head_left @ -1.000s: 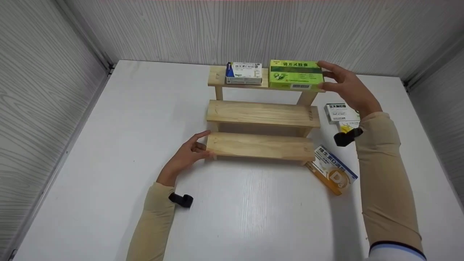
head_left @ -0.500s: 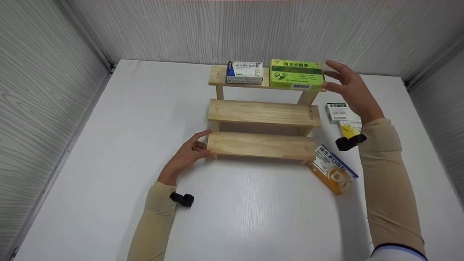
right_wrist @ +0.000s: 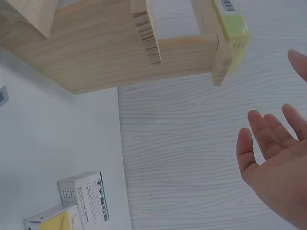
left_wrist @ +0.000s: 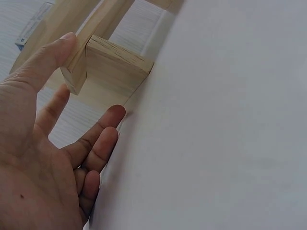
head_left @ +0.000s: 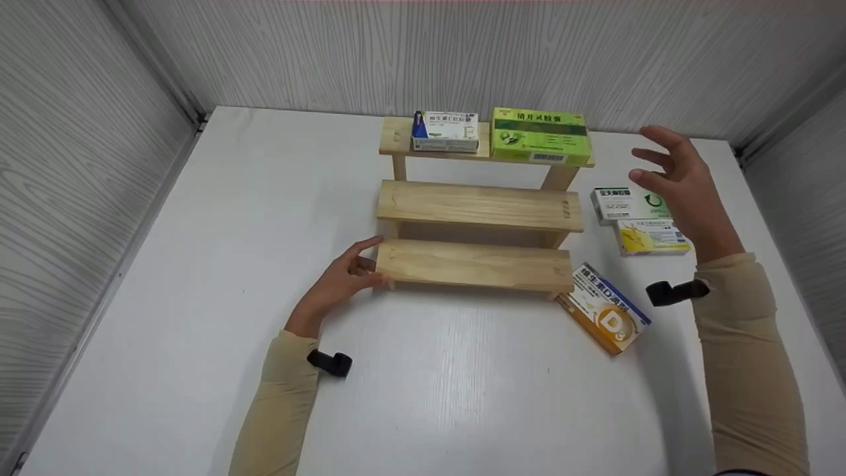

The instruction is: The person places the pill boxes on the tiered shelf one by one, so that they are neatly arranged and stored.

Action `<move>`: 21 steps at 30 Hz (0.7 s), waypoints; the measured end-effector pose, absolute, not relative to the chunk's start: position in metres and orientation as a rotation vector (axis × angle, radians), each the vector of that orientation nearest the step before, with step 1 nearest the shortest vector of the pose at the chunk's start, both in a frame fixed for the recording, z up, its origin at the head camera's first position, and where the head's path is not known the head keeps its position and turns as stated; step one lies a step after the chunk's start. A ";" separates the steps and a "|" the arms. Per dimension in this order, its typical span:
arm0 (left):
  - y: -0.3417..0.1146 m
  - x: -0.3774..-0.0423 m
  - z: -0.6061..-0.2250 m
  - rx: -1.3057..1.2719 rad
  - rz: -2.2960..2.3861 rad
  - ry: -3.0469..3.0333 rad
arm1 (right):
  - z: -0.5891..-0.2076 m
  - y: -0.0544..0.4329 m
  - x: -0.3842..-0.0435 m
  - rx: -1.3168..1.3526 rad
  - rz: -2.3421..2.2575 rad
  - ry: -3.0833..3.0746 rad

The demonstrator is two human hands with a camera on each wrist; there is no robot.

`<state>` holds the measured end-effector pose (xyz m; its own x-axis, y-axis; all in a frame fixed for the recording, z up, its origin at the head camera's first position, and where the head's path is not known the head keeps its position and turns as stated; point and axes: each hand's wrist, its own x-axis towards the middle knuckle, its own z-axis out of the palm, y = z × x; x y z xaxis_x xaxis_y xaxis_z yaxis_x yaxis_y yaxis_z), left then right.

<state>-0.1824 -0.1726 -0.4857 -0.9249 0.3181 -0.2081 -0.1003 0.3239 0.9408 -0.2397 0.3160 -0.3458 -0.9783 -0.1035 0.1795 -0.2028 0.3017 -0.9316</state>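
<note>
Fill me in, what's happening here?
A person's left hand grips a wooden rack by the left end of its bottom tier. The right hand hangs empty in midair. A white box and a green box sit on the top tier; three more boxes are on the table, right of the rack.

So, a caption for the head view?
Left hand holds a three-tier wooden rack; right hand hovers empty beside its green capsule box.

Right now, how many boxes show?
5: blue-white box and green box on the top shelf; green-white box, yellow-white box and D3 box right of the rack.
</note>
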 end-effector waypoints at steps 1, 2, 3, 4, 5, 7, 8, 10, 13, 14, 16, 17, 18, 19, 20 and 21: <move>-0.172 -0.182 -0.486 0.196 1.634 2.237 | -0.347 0.318 -0.235 0.298 1.753 -2.479; -0.172 -0.182 -0.485 0.197 1.635 2.237 | -0.348 0.320 -0.231 0.312 1.744 -2.483; -0.172 -0.182 -0.485 0.199 1.632 2.240 | -0.350 0.322 -0.227 0.328 1.735 -2.490; -0.172 -0.182 -0.485 0.198 1.631 2.242 | -0.352 0.324 -0.223 0.333 1.700 -2.514; -0.172 -0.182 -0.485 0.196 1.631 2.239 | -0.354 0.326 -0.219 0.337 1.654 -2.546; -0.172 -0.182 -0.485 0.192 1.626 2.243 | -0.360 0.330 -0.212 0.340 1.577 -2.605; -0.172 -0.182 -0.485 0.191 1.625 2.245 | -0.363 0.332 -0.208 0.345 1.558 -2.623; -0.171 -0.182 -0.484 0.193 1.626 2.244 | -0.369 0.335 -0.199 0.326 1.483 -2.677; -0.171 -0.182 -0.483 0.202 1.620 2.244 | -0.376 0.339 -0.186 0.277 1.429 -2.732; -0.171 -0.182 -0.483 0.202 1.622 2.244 | -0.378 0.341 -0.181 0.259 1.421 -2.747; -0.171 -0.182 -0.483 0.202 1.620 2.246 | -0.383 0.342 -0.172 0.213 1.403 -2.779; -0.171 -0.182 -0.483 0.201 1.620 2.247 | -0.385 0.343 -0.168 0.190 1.398 -2.793; -0.171 -0.182 -0.483 0.200 1.620 2.251 | -0.387 0.344 -0.163 0.169 1.386 -2.809; -0.171 -0.182 -0.483 0.199 1.615 2.256 | -0.390 0.344 -0.158 0.151 1.370 -2.826; -0.171 -0.182 -0.483 0.198 1.612 2.261 | -0.392 0.345 -0.153 0.131 1.355 -2.844; -0.171 -0.182 -0.483 0.201 1.606 2.268 | -0.394 0.345 -0.148 0.113 1.338 -2.863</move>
<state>-0.1820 -0.1714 -0.4833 -0.9273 0.3145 -0.2029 -0.0868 0.3464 0.9341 -0.1482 0.3449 -0.3942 -0.9972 -0.0735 0.0115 -0.0559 0.6392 -0.7670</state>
